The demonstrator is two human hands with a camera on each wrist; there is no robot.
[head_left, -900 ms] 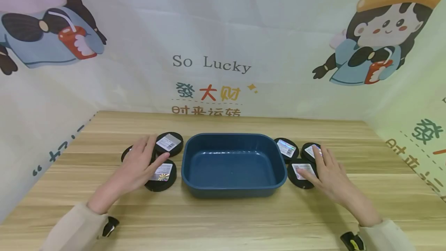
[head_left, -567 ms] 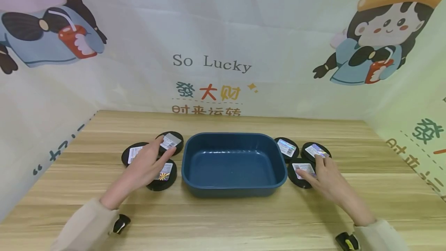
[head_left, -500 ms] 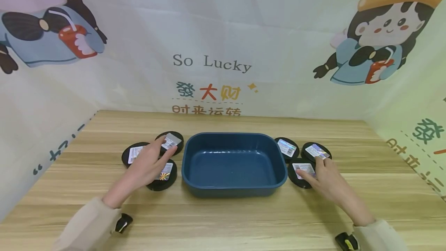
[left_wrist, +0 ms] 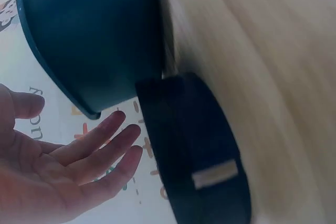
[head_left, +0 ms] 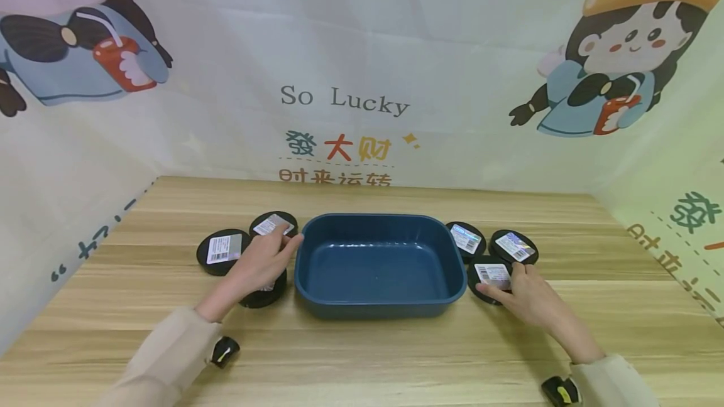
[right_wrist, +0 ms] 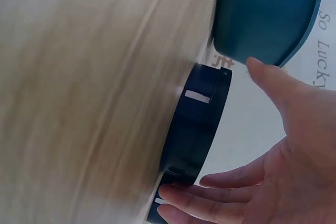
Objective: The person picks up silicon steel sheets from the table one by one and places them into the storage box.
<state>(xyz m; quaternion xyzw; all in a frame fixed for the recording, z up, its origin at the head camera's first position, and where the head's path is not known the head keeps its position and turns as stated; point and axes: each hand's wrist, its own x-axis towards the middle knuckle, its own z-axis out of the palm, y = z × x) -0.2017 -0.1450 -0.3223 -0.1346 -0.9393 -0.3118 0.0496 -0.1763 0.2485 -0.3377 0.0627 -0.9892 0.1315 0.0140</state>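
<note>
Several flat, round black containers with barcode labels lie in two groups either side of a dark blue bin. My left hand (head_left: 261, 262) hovers over the left group, fingers outstretched toward the far left container (head_left: 274, 225), thumb beside the bin (head_left: 381, 309); it partly covers the near left container (head_left: 264, 296). In the left wrist view its fingers (left_wrist: 100, 153) hang loosely bent, holding nothing. My right hand (head_left: 534, 297) is at the near right container (head_left: 479, 280), thumb over the label and fingers by its right side. The right wrist view shows the thumb (right_wrist: 273, 80) apart from that container.
An outer left container (head_left: 223, 251) lies beyond my left wrist. On the right are a rear container (head_left: 466, 239) near the bin and an outer container (head_left: 514, 247). Printed cloth (head_left: 345, 36) hangs behind the wooden table (head_left: 362, 357) and along both sides.
My left hand has moved right, from over the outer left container toward the far left container and the bin. My right hand has drawn slightly back, uncovering the outer right container.
</note>
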